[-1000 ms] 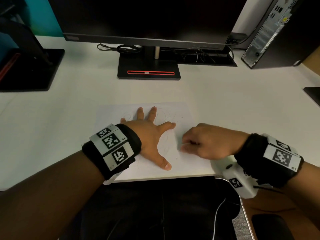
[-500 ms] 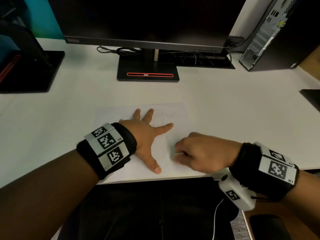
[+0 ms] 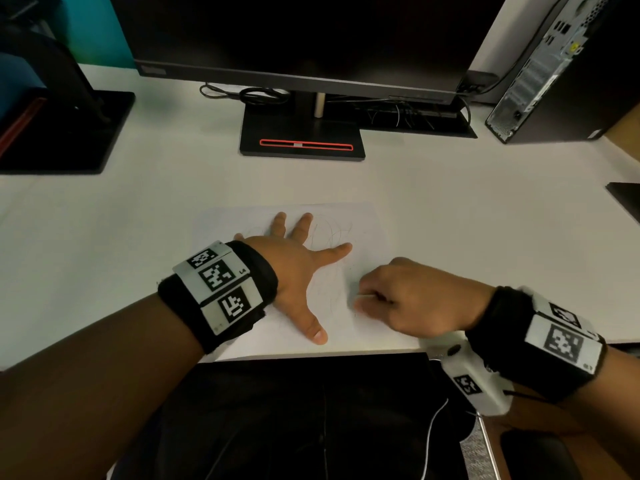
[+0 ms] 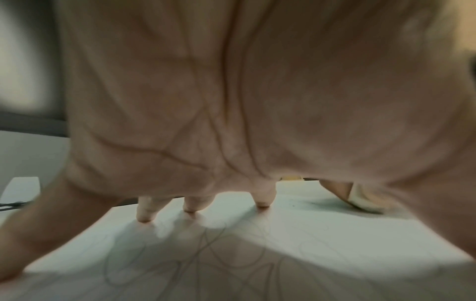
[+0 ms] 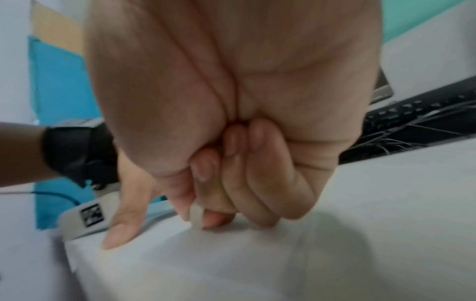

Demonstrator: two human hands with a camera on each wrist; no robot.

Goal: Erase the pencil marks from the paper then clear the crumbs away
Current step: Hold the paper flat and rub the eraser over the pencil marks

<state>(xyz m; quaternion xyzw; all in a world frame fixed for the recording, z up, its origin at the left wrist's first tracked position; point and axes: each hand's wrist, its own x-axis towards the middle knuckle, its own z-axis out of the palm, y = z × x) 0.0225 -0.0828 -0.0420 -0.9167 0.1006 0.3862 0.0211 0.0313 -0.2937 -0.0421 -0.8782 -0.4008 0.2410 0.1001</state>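
Note:
A white sheet of paper (image 3: 360, 220) lies on the white desk near its front edge, with faint pencil scribbles (image 3: 329, 233) across it. My left hand (image 3: 298, 271) presses flat on the sheet, fingers spread. The left wrist view shows its fingertips (image 4: 262, 201) on the paper (image 4: 335, 234) above the scribbles (image 4: 206, 254). My right hand (image 3: 367, 299) is curled and pinches a small white eraser (image 3: 363, 296) against the sheet's right part. In the right wrist view the eraser (image 5: 197, 216) sits between thumb and forefinger, touching the paper (image 5: 231, 264).
A black monitor stand (image 3: 301, 140) with a red line stands behind the paper, with cables (image 3: 256, 93) behind it. Another black base (image 3: 62, 133) is at the far left. At the far right is a PC tower (image 3: 554, 71). The desk's front edge (image 3: 311, 355) runs just under my hands.
My right hand has shifted with the eraser over the paper's right part, nearer me and left, then back a little. The left hand stays spread on the sheet.

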